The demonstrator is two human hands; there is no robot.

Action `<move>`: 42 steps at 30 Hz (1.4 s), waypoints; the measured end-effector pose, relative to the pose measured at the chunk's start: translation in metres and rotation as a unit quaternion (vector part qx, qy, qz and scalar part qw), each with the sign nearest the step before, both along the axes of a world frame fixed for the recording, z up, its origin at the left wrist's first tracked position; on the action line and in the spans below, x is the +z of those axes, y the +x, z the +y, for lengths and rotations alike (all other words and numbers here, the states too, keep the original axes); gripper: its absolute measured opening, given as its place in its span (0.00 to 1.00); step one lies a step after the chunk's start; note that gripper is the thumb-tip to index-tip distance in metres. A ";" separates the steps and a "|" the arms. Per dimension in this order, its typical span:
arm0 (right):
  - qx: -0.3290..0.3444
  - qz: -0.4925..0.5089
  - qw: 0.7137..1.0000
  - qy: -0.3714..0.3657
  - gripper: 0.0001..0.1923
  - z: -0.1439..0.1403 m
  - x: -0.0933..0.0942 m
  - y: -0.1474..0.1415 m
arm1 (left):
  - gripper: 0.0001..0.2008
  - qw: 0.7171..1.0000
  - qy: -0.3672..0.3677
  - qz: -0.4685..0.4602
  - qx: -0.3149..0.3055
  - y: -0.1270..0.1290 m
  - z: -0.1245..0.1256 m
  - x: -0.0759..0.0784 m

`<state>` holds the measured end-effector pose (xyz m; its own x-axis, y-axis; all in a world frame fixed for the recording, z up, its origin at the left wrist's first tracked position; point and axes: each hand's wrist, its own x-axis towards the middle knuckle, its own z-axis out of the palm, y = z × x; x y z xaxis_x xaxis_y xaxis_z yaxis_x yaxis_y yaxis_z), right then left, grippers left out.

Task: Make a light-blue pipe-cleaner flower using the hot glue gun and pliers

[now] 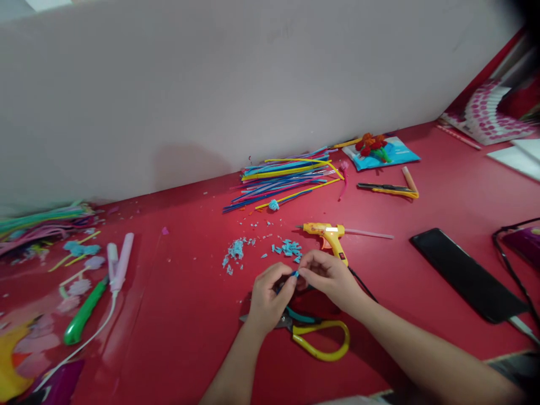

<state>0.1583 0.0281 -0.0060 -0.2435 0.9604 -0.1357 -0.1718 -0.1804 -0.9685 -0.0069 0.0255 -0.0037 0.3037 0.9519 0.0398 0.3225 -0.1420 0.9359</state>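
Observation:
My left hand (269,298) and my right hand (327,277) meet above the red table (189,315), and both pinch a small blue pipe cleaner piece (295,274) between their fingertips. Yellow-handled scissors (314,334) lie flat just under my hands. A yellow glue gun (327,233) with a clear glue stick lies just beyond my right hand. Blue fuzzy scraps (261,248) are scattered in front of my hands.
A bundle of coloured pipe cleaners (287,177) lies by the wall. A pink hair straightener (120,261), a green-handled tool (82,315) and more pipe cleaners (37,225) are at the left. A black flat object (466,275), a yellow-and-black cutter (390,189) and red flowers (372,145) are at the right.

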 end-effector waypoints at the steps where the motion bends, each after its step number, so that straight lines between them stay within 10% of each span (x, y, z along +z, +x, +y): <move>1: 0.000 -0.001 1.000 0.000 0.08 0.000 0.000 0.000 | 0.08 1.000 0.000 0.001 0.000 0.000 0.000 0.000; 42: 0.016 0.014 1.000 0.008 0.13 0.005 -0.003 0.000 | 0.08 0.999 -0.020 -0.045 0.008 0.002 0.000 -0.005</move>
